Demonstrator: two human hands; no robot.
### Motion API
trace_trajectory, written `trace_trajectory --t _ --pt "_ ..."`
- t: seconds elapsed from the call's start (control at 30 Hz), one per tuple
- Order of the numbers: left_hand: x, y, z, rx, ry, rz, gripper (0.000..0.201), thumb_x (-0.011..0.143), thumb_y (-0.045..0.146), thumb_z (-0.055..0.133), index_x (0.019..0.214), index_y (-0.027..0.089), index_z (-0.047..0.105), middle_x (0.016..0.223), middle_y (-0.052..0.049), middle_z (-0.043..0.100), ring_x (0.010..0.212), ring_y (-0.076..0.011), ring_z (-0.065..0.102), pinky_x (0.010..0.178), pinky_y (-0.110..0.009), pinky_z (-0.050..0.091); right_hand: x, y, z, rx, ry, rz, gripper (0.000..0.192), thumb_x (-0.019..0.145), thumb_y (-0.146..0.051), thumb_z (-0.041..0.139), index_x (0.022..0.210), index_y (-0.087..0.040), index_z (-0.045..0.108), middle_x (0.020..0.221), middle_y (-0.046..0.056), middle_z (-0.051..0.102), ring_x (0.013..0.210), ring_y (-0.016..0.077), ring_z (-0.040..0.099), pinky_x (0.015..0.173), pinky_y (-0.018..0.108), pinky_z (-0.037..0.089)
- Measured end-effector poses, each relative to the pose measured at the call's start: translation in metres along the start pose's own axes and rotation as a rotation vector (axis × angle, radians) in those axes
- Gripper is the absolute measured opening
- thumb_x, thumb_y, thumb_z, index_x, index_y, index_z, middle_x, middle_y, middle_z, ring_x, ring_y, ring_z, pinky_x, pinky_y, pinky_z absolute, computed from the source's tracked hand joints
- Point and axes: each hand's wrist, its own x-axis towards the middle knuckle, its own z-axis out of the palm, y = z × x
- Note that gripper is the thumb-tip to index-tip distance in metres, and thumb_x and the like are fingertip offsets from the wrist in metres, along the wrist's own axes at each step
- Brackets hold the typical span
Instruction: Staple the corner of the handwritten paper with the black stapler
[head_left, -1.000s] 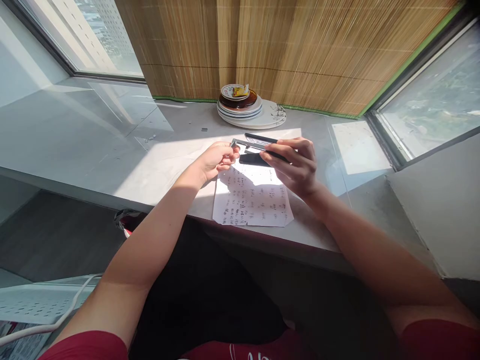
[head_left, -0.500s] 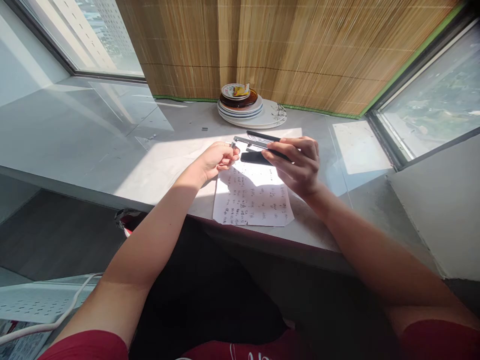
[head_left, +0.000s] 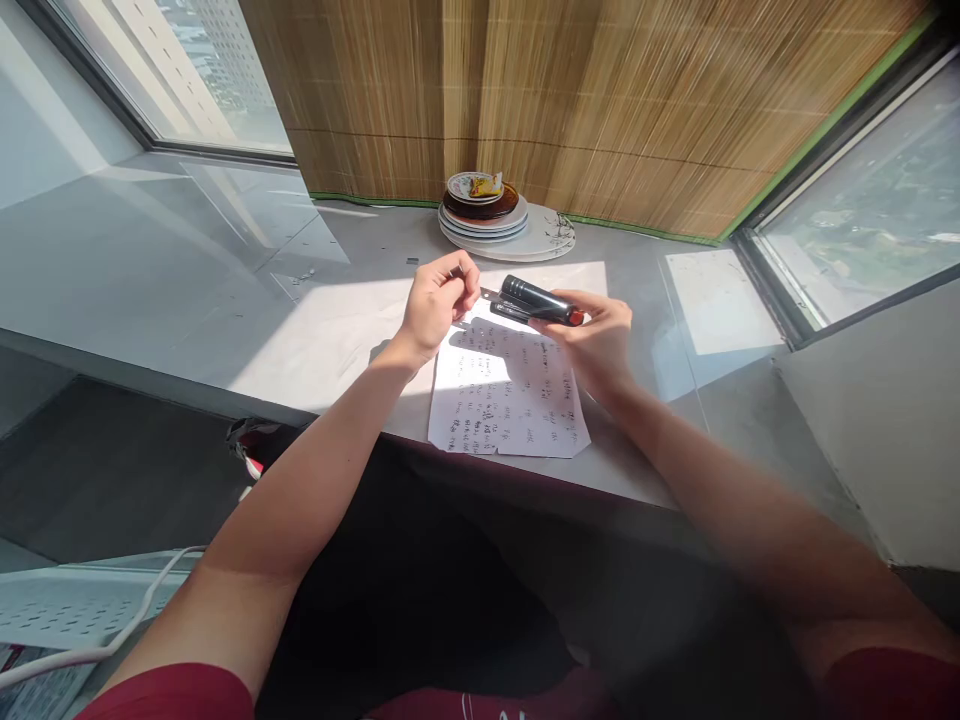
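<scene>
- Sunlight is pouring over a pale grey ledge [head_left: 345, 335], with a bamboo blind [head_left: 600, 100] hanging behind it and window panes flanking it on both sides.
- Against the blind, a stack of plates [head_left: 481, 233] is standing, brown glass near the top, and a small yellow wrapper [head_left: 486, 186] is sitting on the uppermost dish.
- An oval white plate [head_left: 553, 240] is jutting out to the right under that pile, showing a dark branch pattern.
- Just left of the plates, a small grey strip [head_left: 412, 261] is lying on the ledge.
- Directly below the hands, a handwritten sheet [head_left: 517, 400] is spreading to the front edge, shadows crossing its upper half.
- And here's the black stapler [head_left: 538, 299], being held above the sheet's top: glossy casing, ridges at the far end, red showing at the near end, slim metal sticking out leftward.
- The right hand [head_left: 604, 335] is gripping it by that red end.
- The left hand [head_left: 441, 300] is curling its fingers beside the metal; whether they're pinching anything, I can't tell.
</scene>
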Motion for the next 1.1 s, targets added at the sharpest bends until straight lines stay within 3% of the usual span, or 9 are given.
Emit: trace_trajectory --t 0.17,0.37,0.47,0.6,0.73,0.93,1.1 --pt "-0.003 -0.004 0.002 0.044 -0.007 0.103 0.029 0.099 0.027 0.056 0.071 0.022 0.053 0.061 0.002 0.049 0.056 -0.0117 0.046 0.055 -0.025 0.035 -0.006 -0.009 0.007 0.112 -0.152 0.081 0.025 0.073 -0.029 0.09 0.097 -0.024 0.087 0.091 0.002 0.083 0.082 0.0226 0.074 0.078 0.044 0.065" --pt "-0.007 -0.003 0.003 0.106 -0.028 0.23 0.029 0.096 0.027 0.055 0.068 0.021 0.059 0.068 -0.001 0.056 0.059 -0.013 0.047 0.058 -0.028 0.038 -0.007 -0.006 0.008 0.074 -0.254 0.076 0.026 0.073 -0.027 0.092 0.097 -0.025 0.086 0.086 0.001 0.08 0.079 0.021 0.071 0.075 0.041 0.064" --pt "-0.01 -0.005 0.002 0.222 -0.074 0.291 0.026 0.091 0.025 0.057 0.066 0.022 0.061 0.07 -0.004 0.059 0.067 -0.0169 0.055 0.065 -0.032 0.044 -0.006 -0.004 0.009 0.002 -0.243 -0.029 0.027 0.076 -0.031 0.093 0.102 -0.027 0.084 0.092 0.003 0.08 0.087 0.0239 0.071 0.078 0.043 0.064" --pt "-0.016 -0.008 0.003 0.397 -0.162 0.308 0.017 0.082 0.02 0.059 0.066 0.024 0.064 0.075 -0.005 0.064 0.08 -0.0216 0.061 0.075 -0.036 0.049 -0.005 -0.016 0.006 -0.099 -0.115 -0.256 0.034 0.088 -0.038 0.087 0.12 -0.03 0.08 0.113 0.007 0.077 0.108 0.0303 0.069 0.092 0.051 0.064" --pt "-0.023 -0.009 0.01 0.458 -0.236 0.289 0.018 0.08 0.014 0.059 0.067 0.024 0.065 0.076 -0.005 0.065 0.082 -0.0214 0.065 0.074 -0.035 0.05 -0.008 -0.027 0.001 -0.155 -0.025 -0.421 0.03 0.095 -0.039 0.082 0.124 -0.033 0.076 0.116 0.008 0.07 0.113 0.0328 0.067 0.101 0.057 0.058" --pt "-0.031 -0.007 0.019 0.495 -0.303 0.288 0.022 0.087 0.014 0.06 0.072 0.025 0.071 0.072 -0.004 0.064 0.077 -0.0197 0.065 0.069 -0.032 0.048 -0.014 -0.02 0.005 -0.168 -0.106 -0.564 0.024 0.095 -0.041 0.083 0.118 -0.044 0.078 0.115 0.005 0.066 0.111 0.0312 0.062 0.096 0.055 0.055" --pt "-0.032 -0.008 0.021 0.533 -0.318 0.269 0.023 0.09 0.016 0.062 0.072 0.026 0.071 0.07 -0.002 0.063 0.077 -0.02 0.065 0.07 -0.031 0.048 -0.015 -0.016 0.008 -0.139 -0.104 -0.619 0.017 0.098 -0.038 0.079 0.114 -0.045 0.08 0.111 0.003 0.066 0.104 0.0273 0.061 0.088 0.049 0.055"
